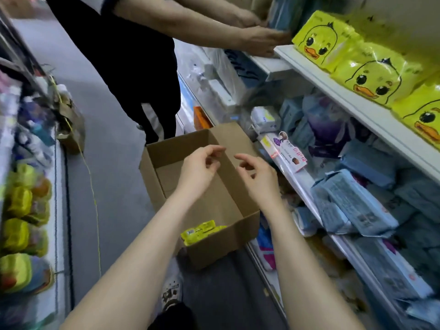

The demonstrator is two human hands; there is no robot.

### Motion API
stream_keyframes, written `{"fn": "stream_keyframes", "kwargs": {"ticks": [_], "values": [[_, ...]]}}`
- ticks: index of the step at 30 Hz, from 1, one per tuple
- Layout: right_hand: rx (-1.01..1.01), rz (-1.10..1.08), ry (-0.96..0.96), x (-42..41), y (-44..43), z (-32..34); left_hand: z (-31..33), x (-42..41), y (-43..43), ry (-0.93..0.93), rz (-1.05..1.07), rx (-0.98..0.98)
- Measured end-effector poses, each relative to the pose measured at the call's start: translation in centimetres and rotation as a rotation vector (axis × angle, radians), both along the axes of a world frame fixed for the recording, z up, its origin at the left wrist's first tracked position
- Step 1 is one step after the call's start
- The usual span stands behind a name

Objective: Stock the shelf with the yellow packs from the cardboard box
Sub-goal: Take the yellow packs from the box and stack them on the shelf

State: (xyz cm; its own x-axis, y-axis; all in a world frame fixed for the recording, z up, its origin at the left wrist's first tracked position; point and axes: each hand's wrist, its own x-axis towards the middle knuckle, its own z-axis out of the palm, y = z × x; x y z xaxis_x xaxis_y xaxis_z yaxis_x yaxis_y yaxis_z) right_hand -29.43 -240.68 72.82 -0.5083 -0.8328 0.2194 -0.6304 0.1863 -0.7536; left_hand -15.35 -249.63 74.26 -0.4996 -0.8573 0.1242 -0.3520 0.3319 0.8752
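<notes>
An open cardboard box (240, 232) stands on the aisle floor beside the shelving. A yellow pack (202, 232) lies in its near corner; the rest of the box floor looks bare. My left hand (200, 166) and my right hand (258, 176) hover above the box, side by side, fingers loosely curled and holding nothing. On the upper white shelf (338, 91) at the right stand several yellow packs (319, 41) printed with a duck face.
Another person in dark clothes (133, 67) stands just beyond the box, both hands reaching to blue packs on the upper shelf. Lower shelves at the right hold blue and purple packs (350, 201). A shelf with yellow-green items (19, 210) lines the left. Grey floor runs between.
</notes>
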Motion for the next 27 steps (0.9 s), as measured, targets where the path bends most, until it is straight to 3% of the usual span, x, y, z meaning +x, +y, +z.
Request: {"fn": "stream_keyframes", "kwargs": {"ticks": [11, 27], "values": [[0.308, -0.123, -0.170, 1.1, -6.4, -8.9, -8.0, 0.2, -8.5, -0.137, -0.201, 0.111], [1.090, 0.313, -0.184, -0.2, -7.2, -23.9, -27.0, 0.1, -8.2, -0.519, -0.258, 0.461]]}}
